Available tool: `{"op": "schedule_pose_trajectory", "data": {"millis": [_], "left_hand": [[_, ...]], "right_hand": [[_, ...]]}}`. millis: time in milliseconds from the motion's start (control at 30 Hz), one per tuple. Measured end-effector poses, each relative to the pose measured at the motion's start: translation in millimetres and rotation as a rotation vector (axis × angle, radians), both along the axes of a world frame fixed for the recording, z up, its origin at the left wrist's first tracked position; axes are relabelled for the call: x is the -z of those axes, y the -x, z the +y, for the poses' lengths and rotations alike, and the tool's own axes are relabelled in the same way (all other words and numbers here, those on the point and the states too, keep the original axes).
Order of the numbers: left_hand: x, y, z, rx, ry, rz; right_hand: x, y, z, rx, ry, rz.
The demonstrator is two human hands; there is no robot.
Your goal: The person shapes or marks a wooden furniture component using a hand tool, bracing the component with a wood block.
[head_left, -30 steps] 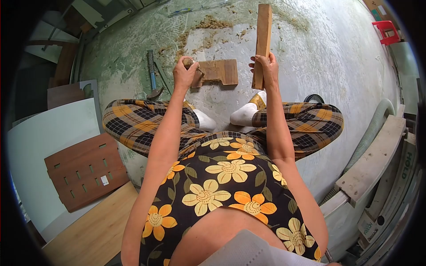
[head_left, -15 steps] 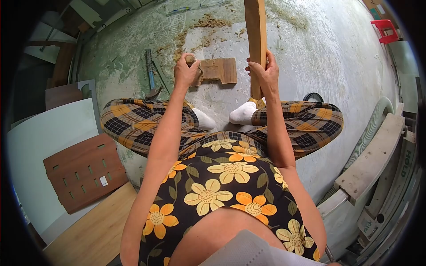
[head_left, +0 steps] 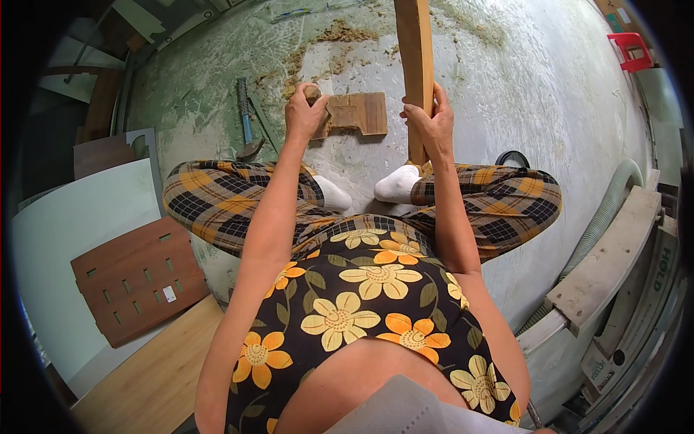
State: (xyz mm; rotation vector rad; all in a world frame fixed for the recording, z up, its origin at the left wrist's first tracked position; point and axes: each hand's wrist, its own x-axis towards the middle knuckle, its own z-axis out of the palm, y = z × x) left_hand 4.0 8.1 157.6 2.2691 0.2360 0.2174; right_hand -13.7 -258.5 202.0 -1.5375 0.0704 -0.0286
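My left hand (head_left: 302,114) is closed round a brown wooden piece (head_left: 312,93) with a rounded end, and most of it is hidden by the fingers. Right beside that hand lies a flat wooden board (head_left: 370,113) with a notch in its near edge, on the floor. My right hand (head_left: 432,119) grips a long wooden beam (head_left: 414,54) by its sides, near the lower end. That end comes down beside my right foot, and the far end runs out past the top of the view.
A hammer (head_left: 246,123) with a blue and black handle lies left of my left hand. Wood shavings (head_left: 347,32) litter the concrete floor. A slotted brown panel (head_left: 137,282) leans at left. Beams and a ribbed hose (head_left: 607,210) stand at right, a red stool (head_left: 630,52) farther off.
The beam's far end has shifted slightly left. Both hands keep their hold in nearly the same places.
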Motion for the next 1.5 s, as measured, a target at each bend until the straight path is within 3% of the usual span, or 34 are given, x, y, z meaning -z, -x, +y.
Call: {"op": "schedule_pose_trajectory", "data": {"millis": [267,367,533,600,700,733,767,967,1067,1167,1200,1300,1433,1500], "left_hand": [[-1,-3,-4,0.052,0.049,-0.021],[16,-7,-6,0.026,0.031,-0.034],[4,-7,-16,0.032,0.021,-0.053],[-3,-8,-17,0.045,0.006,0.037],[12,-6,-12,0.155,0.189,-0.24],[15,-10,-14,0.049,-0.005,-0.002],[17,-11,-16,0.044,0.031,-0.023],[-2,-3,-20,0.018,0.099,-0.042],[-6,-7,-20,0.008,0.036,0.036],[24,-6,-15,0.074,0.311,-0.16],[20,-9,-12,0.076,0.134,-0.158],[9,-5,-13,0.014,0.043,-0.092],[14,-9,-11,0.008,0.112,-0.16],[16,-10,-9,-0.01,0.066,-0.075]], "right_hand": [[-24,14,21,-0.101,-0.053,-0.054],[-41,22,31,-0.121,0.078,-0.181],[-53,32,46,-0.228,0.091,-0.275],[-45,33,49,-0.327,0.061,-0.199],[-10,33,61,-0.419,-0.05,0.042],[-5,32,62,-0.44,-0.074,0.146],[-1,29,62,-0.459,-0.095,0.244],[-37,30,60,-0.393,-0.195,0.088],[-30,30,63,-0.391,-0.096,-0.157],[-6,25,67,-0.516,-0.072,0.19],[-9,27,66,-0.506,-0.127,0.203],[-18,27,58,-0.459,-0.016,0.205],[-33,21,51,-0.254,0.197,-0.103],[-46,21,50,-0.177,0.261,-0.216]]}}
